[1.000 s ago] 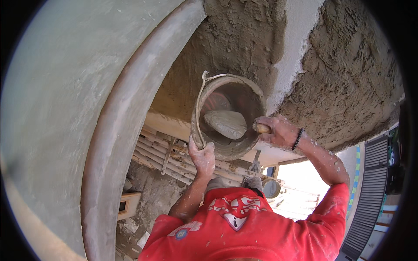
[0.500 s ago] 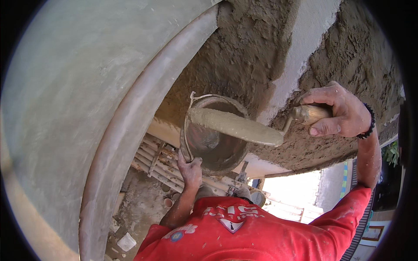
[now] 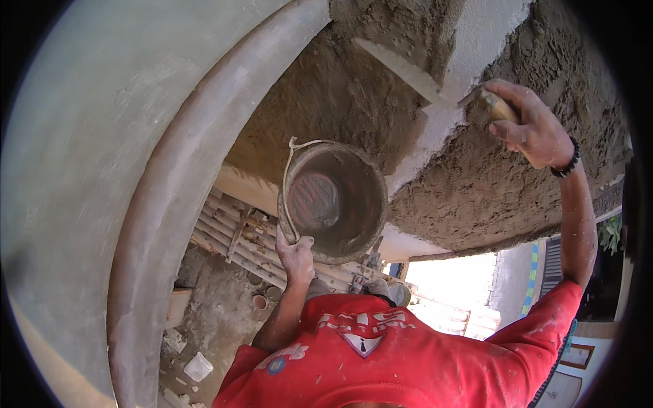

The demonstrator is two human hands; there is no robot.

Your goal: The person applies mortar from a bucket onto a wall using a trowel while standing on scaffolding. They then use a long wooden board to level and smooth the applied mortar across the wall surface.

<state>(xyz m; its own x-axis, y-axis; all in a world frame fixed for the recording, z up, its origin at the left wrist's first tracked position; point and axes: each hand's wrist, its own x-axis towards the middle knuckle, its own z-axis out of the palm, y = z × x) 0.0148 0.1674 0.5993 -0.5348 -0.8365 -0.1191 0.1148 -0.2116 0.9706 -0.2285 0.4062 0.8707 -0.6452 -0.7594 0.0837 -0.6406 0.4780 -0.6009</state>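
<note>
My left hand (image 3: pixel 295 256) grips the lower left rim of a mortar-coated bucket (image 3: pixel 357 204), which has a pale handle and a little wet residue inside. Up and to the right, my right hand (image 3: pixel 529 122) is wrapped round the wooden handle of a trowel (image 3: pixel 398 68). Its long grey blade lies over the rough plastered surface (image 3: pixel 340 88), reaching to a whitish bare strip (image 3: pixel 432 146); whether it touches that surface I cannot tell. Dark, coarse mortar (image 3: pixel 558 61) covers the surface right of the strip.
A smooth grey wall (image 3: pixel 95 170) with a curved rounded edge (image 3: pixel 156 231) fills the left. Below are a scaffold of poles (image 3: pixel 218 224), a littered floor (image 3: pixel 204 326) with small pots (image 3: pixel 259 302), and, at right, a bright paved area (image 3: pixel 507 268) beside a dark railing (image 3: pixel 552 262).
The trowel has come out of the bucket and risen up and away onto the plastered surface, my right hand moving with it. The mortar lump seen in the bucket earlier is no longer there.
</note>
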